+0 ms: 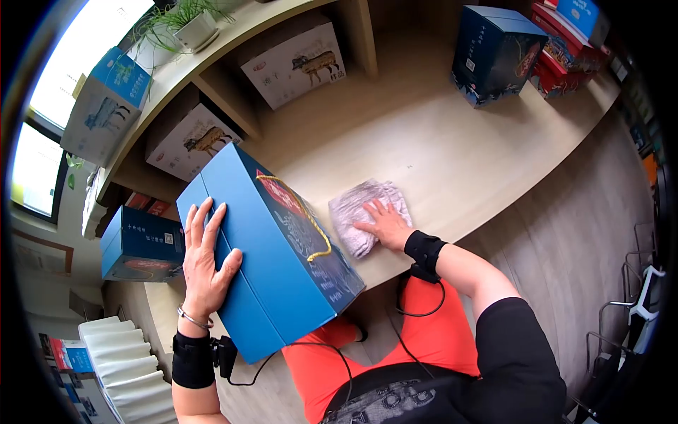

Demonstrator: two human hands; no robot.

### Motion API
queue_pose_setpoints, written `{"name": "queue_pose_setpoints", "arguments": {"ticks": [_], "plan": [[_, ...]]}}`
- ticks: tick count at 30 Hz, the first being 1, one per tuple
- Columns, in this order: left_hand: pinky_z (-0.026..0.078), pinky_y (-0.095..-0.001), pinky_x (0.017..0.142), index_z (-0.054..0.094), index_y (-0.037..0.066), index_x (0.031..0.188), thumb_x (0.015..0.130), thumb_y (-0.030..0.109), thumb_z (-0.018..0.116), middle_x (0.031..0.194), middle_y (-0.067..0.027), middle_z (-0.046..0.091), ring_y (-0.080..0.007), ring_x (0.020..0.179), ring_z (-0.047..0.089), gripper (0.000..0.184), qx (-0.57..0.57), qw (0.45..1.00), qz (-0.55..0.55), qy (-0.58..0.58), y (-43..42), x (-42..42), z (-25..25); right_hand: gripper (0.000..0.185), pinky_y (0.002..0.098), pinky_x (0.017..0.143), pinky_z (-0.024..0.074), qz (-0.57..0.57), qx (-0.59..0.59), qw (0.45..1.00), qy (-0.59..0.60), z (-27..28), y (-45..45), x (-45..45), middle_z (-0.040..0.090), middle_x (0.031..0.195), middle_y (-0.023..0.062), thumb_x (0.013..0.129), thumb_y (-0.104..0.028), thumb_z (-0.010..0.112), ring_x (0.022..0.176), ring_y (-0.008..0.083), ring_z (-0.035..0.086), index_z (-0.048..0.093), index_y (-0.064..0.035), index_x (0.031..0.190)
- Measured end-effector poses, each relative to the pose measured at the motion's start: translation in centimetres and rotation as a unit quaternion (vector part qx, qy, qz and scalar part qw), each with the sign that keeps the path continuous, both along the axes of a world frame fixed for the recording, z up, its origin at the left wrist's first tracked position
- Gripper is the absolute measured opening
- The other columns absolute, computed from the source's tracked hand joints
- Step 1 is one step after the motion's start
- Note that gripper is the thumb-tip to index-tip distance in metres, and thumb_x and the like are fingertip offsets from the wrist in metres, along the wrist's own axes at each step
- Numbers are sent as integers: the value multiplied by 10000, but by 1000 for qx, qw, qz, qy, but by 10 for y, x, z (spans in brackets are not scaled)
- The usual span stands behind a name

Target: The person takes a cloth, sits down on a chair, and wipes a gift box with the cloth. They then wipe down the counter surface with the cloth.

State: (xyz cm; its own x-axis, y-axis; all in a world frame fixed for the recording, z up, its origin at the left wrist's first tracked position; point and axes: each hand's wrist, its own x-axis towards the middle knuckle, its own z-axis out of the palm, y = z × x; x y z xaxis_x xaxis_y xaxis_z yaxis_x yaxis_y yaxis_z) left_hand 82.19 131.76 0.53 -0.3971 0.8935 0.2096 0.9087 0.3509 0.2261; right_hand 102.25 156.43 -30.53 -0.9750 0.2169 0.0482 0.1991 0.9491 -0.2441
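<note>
A large blue box [247, 268] with a yellow cord handle stands near the front edge of the wooden surface [452, 169], in front of my body. My left hand [205, 272] lies flat against its left side, fingers spread, holding nothing. On the surface just right of the box is a folded pinkish-grey cloth [353, 208]. My right hand [387, 225] rests on top of the cloth with its fingers spread, pressing it flat rather than gripping it.
Another dark blue box [494, 56] and red boxes [561, 71] stand at the back right. White boxes [296, 63] sit in the shelf compartments. A smaller blue box [141, 244] is at the left. A potted plant [195, 32] stands on the upper shelf.
</note>
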Motion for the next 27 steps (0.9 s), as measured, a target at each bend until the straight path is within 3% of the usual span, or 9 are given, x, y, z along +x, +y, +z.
{"name": "queue_pose_setpoints", "arguments": {"ticks": [3, 10, 12, 14, 16, 18, 23, 27], "plan": [[232, -507, 1111, 484, 104, 1353, 823, 563, 527, 1465, -127, 350, -378, 1393, 230, 702, -9, 1000, 10, -14, 4, 1, 3, 584, 619, 1041, 288, 59, -39, 997, -23, -5, 25, -65, 270, 1506, 162, 809, -103, 601, 1394, 374, 232, 502, -350, 1329], [190, -551, 1107, 477, 70, 1344, 816, 666, 487, 1462, -194, 329, -416, 1393, 207, 796, -49, 997, 52, -41, 7, -2, 3, 342, 548, 1046, 275, -3, -20, 997, 81, -18, 63, -230, 387, 1435, 169, 935, -287, 420, 1358, 393, 288, 605, -366, 1212], [174, -578, 1104, 465, 107, 1359, 805, 712, 462, 1472, -199, 311, -411, 1397, 203, 820, -69, 994, 76, -45, 9, 0, 4, 325, 540, 1041, 272, -48, -23, 996, 68, -19, 77, -265, 391, 1435, 160, 935, -307, 429, 1360, 389, 285, 625, -368, 1186], [93, -515, 1140, 370, 69, 1418, 854, 659, 440, 1510, -178, 258, -391, 1416, 159, 819, -104, 993, 25, -47, 15, 0, 14, 370, 555, 1039, 282, -95, 0, 994, 61, -22, 100, -285, 379, 1439, 163, 893, -286, 487, 1342, 399, 305, 583, -358, 1243], [92, -516, 1138, 368, 54, 1415, 855, 647, 448, 1507, -184, 262, -386, 1415, 164, 820, -103, 993, 33, -52, 15, 0, 13, 426, 555, 1034, 286, -151, 21, 987, 43, -25, 127, -300, 367, 1450, 155, 870, -294, 521, 1343, 393, 304, 544, -364, 1290], [92, -516, 1137, 368, 44, 1413, 856, 636, 454, 1504, -189, 265, -382, 1415, 168, 817, -100, 993, 36, -58, 18, 0, 11, 424, 550, 1035, 284, -190, 19, 981, 35, -28, 164, -294, 350, 1467, 151, 900, -277, 471, 1370, 379, 265, 523, -375, 1309], [93, -516, 1137, 368, 42, 1412, 855, 632, 459, 1504, -192, 265, -383, 1415, 171, 817, -99, 993, 34, -62, 19, 0, 12, 462, 570, 1037, 305, -295, 61, 953, 43, -36, 249, -213, 343, 1463, 167, 906, -234, 453, 1343, 403, 310, 477, -357, 1351], [120, -539, 1133, 412, 96, 1397, 827, 699, 412, 1498, -159, 289, -373, 1414, 183, 829, -87, 993, 76, -41, 11, 0, 6, 577, 564, 973, 405, -364, 61, 929, -4, -30, 296, -100, 327, 1462, 168, 847, -120, 527, 1316, 409, 335, 439, -350, 1368]]}}
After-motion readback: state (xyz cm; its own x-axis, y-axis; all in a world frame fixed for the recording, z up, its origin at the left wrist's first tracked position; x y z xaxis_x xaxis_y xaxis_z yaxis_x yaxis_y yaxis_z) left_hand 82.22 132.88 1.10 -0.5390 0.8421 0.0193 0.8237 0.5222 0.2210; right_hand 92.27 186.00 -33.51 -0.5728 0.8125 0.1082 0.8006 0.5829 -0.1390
